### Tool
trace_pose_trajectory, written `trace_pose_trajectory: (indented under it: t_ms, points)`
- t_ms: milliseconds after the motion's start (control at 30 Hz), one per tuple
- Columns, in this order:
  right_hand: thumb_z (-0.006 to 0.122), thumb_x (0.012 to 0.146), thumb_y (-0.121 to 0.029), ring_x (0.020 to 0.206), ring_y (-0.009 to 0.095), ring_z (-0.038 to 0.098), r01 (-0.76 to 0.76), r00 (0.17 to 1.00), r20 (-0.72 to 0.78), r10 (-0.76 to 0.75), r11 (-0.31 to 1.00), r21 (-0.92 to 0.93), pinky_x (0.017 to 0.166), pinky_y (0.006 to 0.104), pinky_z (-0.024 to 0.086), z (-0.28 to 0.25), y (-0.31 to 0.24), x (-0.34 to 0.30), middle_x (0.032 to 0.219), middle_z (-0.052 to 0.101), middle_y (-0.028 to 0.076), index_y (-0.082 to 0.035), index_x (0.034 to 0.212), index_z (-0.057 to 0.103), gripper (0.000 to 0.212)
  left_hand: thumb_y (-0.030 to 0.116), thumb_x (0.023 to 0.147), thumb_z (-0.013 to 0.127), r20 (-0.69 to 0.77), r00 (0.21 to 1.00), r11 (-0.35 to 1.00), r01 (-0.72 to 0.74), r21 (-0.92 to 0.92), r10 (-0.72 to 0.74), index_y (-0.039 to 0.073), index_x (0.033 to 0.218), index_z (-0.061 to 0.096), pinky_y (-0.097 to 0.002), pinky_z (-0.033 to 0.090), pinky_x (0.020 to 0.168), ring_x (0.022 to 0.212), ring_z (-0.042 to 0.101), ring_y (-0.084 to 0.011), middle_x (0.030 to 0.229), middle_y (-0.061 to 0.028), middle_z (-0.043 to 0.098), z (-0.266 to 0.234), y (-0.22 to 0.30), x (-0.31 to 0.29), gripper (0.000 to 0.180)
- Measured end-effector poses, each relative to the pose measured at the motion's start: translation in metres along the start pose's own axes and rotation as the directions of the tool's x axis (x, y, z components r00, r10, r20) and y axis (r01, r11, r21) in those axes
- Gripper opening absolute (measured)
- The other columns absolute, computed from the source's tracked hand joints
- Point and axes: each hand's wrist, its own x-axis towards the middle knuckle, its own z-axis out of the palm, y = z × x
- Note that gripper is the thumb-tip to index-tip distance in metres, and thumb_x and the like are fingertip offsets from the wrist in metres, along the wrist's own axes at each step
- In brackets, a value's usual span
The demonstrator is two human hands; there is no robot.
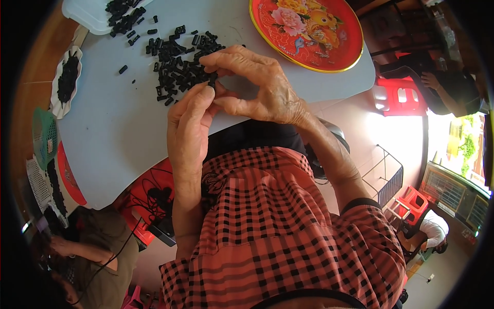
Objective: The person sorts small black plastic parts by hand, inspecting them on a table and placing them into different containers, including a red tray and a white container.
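Plaid shirt: a red-and-black checked shirt (267, 206) is seen nearest, with both bare forearms stretched out over the table edge
Left hand: the left hand (190, 123) is closed in a pinch, and a small black piece (212, 82) is gripped at the tip of its thumb
Right hand: the right hand (262, 85) is curved, its thumb and fingertips brought close around the same piece; whether it is gripped by them too cannot be told
Held piece: it is held just above the near right side of the heap; its visible end is pointed away from the body, and its long axis seems to be run near to far, though much is hidden by the fingers
Table: a pale grey-blue table (113, 139) is spread beneath
Black heap: short black cylinders (177, 77) are piled with their axes turned every way; one lone cylinder (123, 69) is laid slantwise to the left
Left edge: a green basket (43, 134) and a white scalloped dish (60, 105) are placed there
Far edge: a red flowered tray (350, 46) and a white container (87, 15) are set
Room: a seated person in white (435, 229) is seen far right
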Motion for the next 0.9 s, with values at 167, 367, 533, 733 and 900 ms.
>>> trace_pose_trajectory:
  t_ms: [167, 367, 533, 733, 900]
  points:
    - [0.077, 0.069, -0.016, 0.091, 0.026, 0.06, 0.033, 0.999, 0.039, -0.027, 0.986, -0.166, 0.077, 0.0342, 0.052, 0.004, 0.002, -0.004, 0.105, 0.059, 0.012, -0.006, 0.119, 0.057, 0.055, 0.012, 0.092, 0.055, 0.117, 0.993, 0.999, 0.023, -0.031, -0.019, -0.006, 0.096, 0.063, -0.0282, 0.046, 0.083, 0.085, 0.057, -0.0123, 0.092, -0.0058, 0.061, -0.008, -0.009, 0.005, 0.021]
    - [0.073, 0.068, -0.008, 0.082, 0.029, 0.058, 0.162, 0.984, -0.026, -0.176, 0.945, -0.283, 0.069, 0.0358, 0.049, 0.006, 0.002, -0.005, 0.097, 0.06, 0.014, 0.002, 0.11, 0.057, 0.046, 0.012, 0.091, 0.056, 0.014, 1.0, 0.998, 0.017, -0.057, -0.016, -0.005, 0.096, 0.064, -0.0263, 0.045, 0.083, 0.087, 0.055, -0.0094, 0.092, -0.0035, 0.061, 0.005, -0.009, 0.005, 0.019]
    - [0.073, 0.064, -0.009, 0.076, 0.03, 0.056, 0.166, 0.958, -0.151, -0.243, 0.902, -0.398, 0.067, 0.037, 0.048, 0.007, 0.002, -0.006, 0.09, 0.059, 0.014, 0.004, 0.101, 0.059, 0.042, 0.012, 0.092, 0.056, -0.016, 1.0, 0.998, -0.005, -0.058, 0.004, -0.003, 0.096, 0.065, -0.0199, 0.041, 0.072, 0.081, 0.051, -0.005, 0.088, 0.0003, 0.059, 0.022, -0.006, 0.008, 0.018]
    - [0.074, 0.061, -0.009, 0.071, 0.028, 0.056, 0.149, 0.916, -0.245, -0.319, 0.834, -0.531, 0.063, 0.0353, 0.046, 0.005, -0.002, -0.001, 0.087, 0.06, 0.014, 0.003, 0.1, 0.06, 0.043, 0.013, 0.092, 0.055, 0.042, 0.999, 0.996, 0.02, -0.091, -0.016, 0.001, 0.089, 0.065, -0.0189, 0.037, 0.063, 0.069, 0.043, -0.0025, 0.076, 0.0053, 0.05, 0.029, -0.005, 0.018, 0.015]
    - [0.074, 0.064, -0.008, 0.07, 0.028, 0.056, 0.117, 0.968, -0.157, -0.198, 0.903, -0.413, 0.062, 0.0355, 0.047, 0.005, 0.003, 0.003, 0.087, 0.061, 0.013, 0.003, 0.096, 0.06, 0.037, 0.011, 0.093, 0.051, 0.068, 0.982, 0.957, 0.189, -0.219, -0.178, 0.001, 0.09, 0.062, -0.0236, 0.042, 0.077, 0.081, 0.049, -0.0053, 0.087, 0.0016, 0.054, 0.019, 0.007, 0.023, 0.015]
